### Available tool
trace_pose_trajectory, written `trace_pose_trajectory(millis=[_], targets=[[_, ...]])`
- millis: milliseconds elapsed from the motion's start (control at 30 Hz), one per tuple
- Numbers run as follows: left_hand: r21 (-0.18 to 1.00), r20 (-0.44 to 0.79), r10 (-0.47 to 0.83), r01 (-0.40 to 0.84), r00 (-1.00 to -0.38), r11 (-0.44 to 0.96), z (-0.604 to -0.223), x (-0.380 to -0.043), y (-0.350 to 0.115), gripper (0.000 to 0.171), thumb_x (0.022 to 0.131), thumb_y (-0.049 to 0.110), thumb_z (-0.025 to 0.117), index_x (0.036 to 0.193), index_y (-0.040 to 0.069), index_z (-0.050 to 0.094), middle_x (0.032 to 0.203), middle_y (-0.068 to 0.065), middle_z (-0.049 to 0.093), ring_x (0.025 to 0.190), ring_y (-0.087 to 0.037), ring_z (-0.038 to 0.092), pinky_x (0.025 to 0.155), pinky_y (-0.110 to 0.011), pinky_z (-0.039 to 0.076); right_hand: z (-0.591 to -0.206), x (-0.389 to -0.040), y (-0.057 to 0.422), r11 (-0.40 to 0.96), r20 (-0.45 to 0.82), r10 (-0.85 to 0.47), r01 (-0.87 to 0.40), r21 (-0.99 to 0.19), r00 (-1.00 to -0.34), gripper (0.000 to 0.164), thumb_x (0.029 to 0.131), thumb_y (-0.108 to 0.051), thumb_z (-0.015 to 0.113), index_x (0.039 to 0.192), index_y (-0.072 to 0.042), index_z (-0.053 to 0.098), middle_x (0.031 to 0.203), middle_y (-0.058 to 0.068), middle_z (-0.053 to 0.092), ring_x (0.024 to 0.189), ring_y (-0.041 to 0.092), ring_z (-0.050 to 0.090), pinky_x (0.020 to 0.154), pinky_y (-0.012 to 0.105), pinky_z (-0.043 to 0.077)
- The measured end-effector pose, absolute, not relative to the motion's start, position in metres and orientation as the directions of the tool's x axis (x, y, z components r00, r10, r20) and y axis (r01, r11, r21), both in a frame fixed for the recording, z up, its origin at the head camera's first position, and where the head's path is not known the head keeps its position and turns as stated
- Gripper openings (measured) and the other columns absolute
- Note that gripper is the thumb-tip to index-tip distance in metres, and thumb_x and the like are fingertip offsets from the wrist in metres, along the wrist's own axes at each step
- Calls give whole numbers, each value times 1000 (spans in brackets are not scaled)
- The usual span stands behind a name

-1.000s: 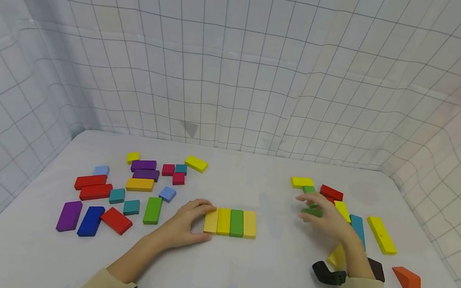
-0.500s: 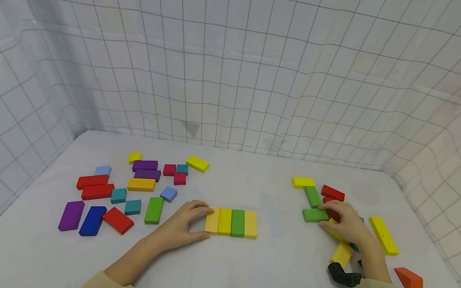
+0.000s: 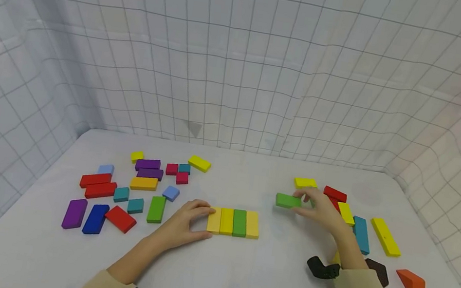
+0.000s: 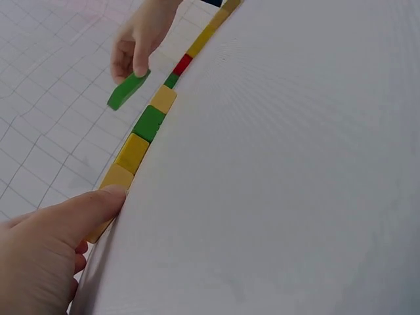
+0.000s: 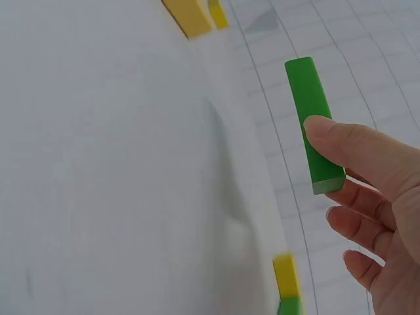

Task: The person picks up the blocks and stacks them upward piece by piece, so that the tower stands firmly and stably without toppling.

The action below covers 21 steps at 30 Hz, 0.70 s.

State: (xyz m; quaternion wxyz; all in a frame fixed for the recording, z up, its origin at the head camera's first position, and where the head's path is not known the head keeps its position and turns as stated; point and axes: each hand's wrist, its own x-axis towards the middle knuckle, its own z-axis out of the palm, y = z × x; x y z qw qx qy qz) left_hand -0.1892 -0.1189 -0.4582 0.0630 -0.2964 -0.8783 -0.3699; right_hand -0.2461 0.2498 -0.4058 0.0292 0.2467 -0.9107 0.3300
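Observation:
A green rectangular block (image 3: 287, 201) is pinched between the thumb and fingers of my right hand (image 3: 319, 209), lifted above the table as the right wrist view shows. Four-sided blocks lie side by side in a short row: a light yellow block (image 3: 214, 220) at the left end, then a yellow block (image 3: 226, 221), a green block (image 3: 239, 223) and another light yellow block (image 3: 252, 225). My left hand (image 3: 185, 225) holds the left-end block, its thumb at the near edge and index finger at the far edge. The other left fingers are partly hidden.
On the left lie several loose blocks, among them a blue block (image 3: 95, 219), a red block (image 3: 120, 219) and a purple block (image 3: 74, 214). To the right are a teal block (image 3: 361, 235), a long yellow block (image 3: 386, 237) and an orange wedge (image 3: 412, 285). Gridded white cloth (image 3: 248, 77) surrounds the table.
My right hand reached toward the green blocks at right, took hold of one, and has carried it up and leftward toward the row. My left hand has stayed at the row's left end.

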Motion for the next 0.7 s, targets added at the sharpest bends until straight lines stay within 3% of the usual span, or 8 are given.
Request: trace_pose_trajectory(millis=[333, 700], targets=[[602, 364, 461, 582, -809, 547, -460, -190, -120, 50, 73, 27, 77, 117, 11, 62, 115, -4, 55, 108, -19, 50, 93, -38, 45, -413, -269, 155, 593, 108, -550, -478, -648, -828, 31, 78, -19, 73, 102, -5, 60, 97, 3, 59, 86, 18, 50, 72, 28, 44], [597, 382, 458, 593, -803, 540, -461, -191, -119, 50, 72, 27, 78, 117, 11, 63, 114, -4, 55, 108, -19, 50, 93, -38, 45, -425, -278, 115, 595, 14, -567, -422, -684, -824, 30, 79, -26, 72, 102, -9, 60, 93, 1, 56, 81, 14, 49, 73, 26, 45]])
